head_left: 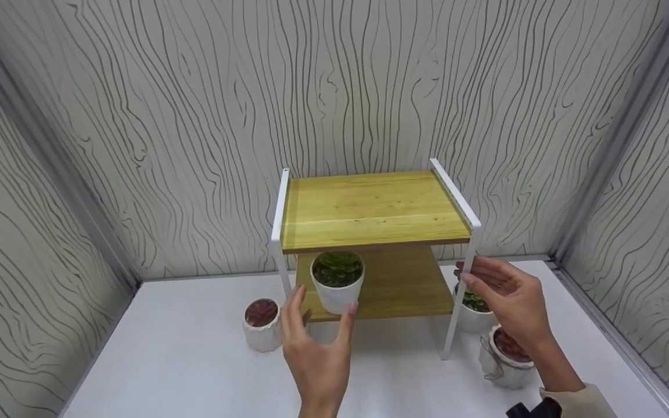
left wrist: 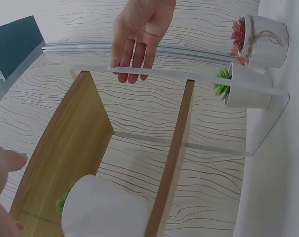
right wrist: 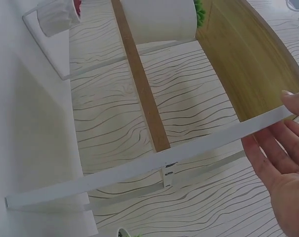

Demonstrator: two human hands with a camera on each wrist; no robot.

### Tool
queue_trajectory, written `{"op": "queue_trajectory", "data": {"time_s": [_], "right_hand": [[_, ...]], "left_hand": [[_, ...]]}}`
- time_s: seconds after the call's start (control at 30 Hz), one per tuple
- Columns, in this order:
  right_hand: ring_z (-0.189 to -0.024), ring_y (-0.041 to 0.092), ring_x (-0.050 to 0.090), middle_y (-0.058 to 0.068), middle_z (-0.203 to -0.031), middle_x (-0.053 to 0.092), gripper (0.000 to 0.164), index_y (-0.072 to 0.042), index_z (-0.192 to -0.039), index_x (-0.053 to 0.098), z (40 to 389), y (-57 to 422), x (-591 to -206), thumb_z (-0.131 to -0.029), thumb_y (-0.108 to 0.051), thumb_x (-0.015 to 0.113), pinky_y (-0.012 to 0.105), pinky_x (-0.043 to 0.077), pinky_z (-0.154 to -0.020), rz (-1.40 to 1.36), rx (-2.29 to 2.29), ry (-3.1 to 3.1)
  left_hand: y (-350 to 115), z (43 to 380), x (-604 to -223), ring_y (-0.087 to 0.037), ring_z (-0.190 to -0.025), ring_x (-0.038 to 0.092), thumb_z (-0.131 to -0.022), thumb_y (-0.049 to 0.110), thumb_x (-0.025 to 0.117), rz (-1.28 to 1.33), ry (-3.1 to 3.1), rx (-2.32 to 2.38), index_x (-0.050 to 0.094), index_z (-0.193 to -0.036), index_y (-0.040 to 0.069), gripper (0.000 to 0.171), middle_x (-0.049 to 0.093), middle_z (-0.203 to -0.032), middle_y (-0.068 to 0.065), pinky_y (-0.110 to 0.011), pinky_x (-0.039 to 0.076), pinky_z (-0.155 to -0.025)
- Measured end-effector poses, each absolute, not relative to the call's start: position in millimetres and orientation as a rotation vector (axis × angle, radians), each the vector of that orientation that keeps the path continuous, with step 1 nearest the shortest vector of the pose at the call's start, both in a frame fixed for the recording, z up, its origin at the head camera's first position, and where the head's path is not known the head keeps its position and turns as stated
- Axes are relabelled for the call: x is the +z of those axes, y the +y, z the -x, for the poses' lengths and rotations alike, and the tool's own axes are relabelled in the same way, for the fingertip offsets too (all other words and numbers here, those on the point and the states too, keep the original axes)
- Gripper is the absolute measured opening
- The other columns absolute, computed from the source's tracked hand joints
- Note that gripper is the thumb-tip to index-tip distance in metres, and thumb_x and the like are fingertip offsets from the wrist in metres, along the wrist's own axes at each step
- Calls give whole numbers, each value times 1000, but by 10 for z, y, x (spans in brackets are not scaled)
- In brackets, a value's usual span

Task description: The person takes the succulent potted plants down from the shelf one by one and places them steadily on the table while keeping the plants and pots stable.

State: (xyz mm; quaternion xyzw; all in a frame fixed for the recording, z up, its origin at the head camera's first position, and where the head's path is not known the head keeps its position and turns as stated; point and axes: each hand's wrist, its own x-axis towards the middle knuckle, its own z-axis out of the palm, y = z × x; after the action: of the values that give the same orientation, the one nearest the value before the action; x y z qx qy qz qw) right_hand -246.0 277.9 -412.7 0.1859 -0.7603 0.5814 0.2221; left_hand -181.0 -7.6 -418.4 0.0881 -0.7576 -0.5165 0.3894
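Observation:
A two-tier shelf rack (head_left: 369, 215) with wooden boards and a white frame stands on the table. On its lower board is a white pot with a green succulent (head_left: 338, 281), also large in the left wrist view. My left hand (head_left: 317, 354) is in front of this pot, fingers and thumb spread to either side; in the left wrist view the visible part of the hand stands apart from the pot. My right hand (head_left: 514, 296) holds the rack's right front post (right wrist: 208, 140), thumb in front and fingers behind it.
Left of the rack stands a white pot with a reddish succulent (head_left: 262, 325). To the right, a white pot with a green succulent (head_left: 477, 316) stands behind a twine-tied pot with a red succulent (head_left: 506, 363). Wood-grain patterned walls (head_left: 195, 145) enclose the white table (head_left: 177, 348).

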Motion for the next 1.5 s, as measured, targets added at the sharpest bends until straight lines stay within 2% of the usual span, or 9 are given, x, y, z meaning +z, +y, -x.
{"op": "queue_trajectory", "data": {"time_s": [0.1,0.27,0.5,0.7,0.83,0.97,1.27,1.5], "right_hand": [[-98,6,73,29,-111,70,32,7,-119,64,2471,2756,-4135,-89,-1,70,13,57,-85,-495,1614,-2090],[-95,4,73,22,-106,73,29,1,-115,67,2506,2751,-4176,-87,-4,73,13,57,-84,-443,1622,-2086],[-93,4,73,17,-102,75,27,2,-115,66,2525,2762,-4163,-89,-7,71,11,57,-83,-480,1565,-2138],[-85,6,75,6,-95,78,20,4,-109,67,2585,2781,-4188,-91,-4,68,15,59,-78,-520,1584,-2129],[-82,8,75,12,-94,77,19,6,-109,67,2605,2782,-4206,-92,-1,65,20,61,-78,-538,1615,-2094],[-81,13,75,19,-93,75,17,5,-108,68,2605,2779,-4211,-92,-2,65,19,61,-77,-550,1606,-2078],[-82,19,76,13,-94,77,17,-1,-108,70,2593,2782,-4209,-93,-9,66,19,61,-78,-534,1596,-2085],[-82,18,76,18,-93,76,16,1,-107,69,2591,2757,-4205,-92,-4,66,18,61,-78,-524,1614,-2075]], "left_hand": [[14,1837,-4224,-30,-130,51,-73,48,84,-245,-1914,-1324,51,-136,6,82,52,-137,-12,-47,54,-99],[147,1937,-4277,-35,-133,46,-71,48,86,-289,-1894,-1262,47,-140,1,92,45,-141,-17,-57,49,-104],[296,2073,-4372,-37,-130,49,-68,44,89,-337,-1861,-1223,42,-142,-1,99,43,-142,-22,-57,51,-100],[368,2184,-4462,-38,-127,50,-67,39,91,-385,-1850,-1221,39,-144,0,101,42,-143,-21,-57,53,-97],[420,2256,-4496,-36,-127,48,-64,32,94,-427,-1780,-1233,41,-143,1,100,43,-140,-21,-58,51,-99],[488,2324,-4477,-36,-127,48,-61,29,95,-471,-1728,-1260,40,-144,2,103,43,-141,-20,-59,50,-100],[626,2434,-4386,-40,-134,43,-58,31,96,-590,-1713,-1334,29,-151,3,118,37,-148,-22,-63,46,-104],[689,2543,-4394,-39,-137,37,-60,22,94,-670,-1627,-1381,25,-152,4,117,33,-151,-23,-63,41,-109]]}}
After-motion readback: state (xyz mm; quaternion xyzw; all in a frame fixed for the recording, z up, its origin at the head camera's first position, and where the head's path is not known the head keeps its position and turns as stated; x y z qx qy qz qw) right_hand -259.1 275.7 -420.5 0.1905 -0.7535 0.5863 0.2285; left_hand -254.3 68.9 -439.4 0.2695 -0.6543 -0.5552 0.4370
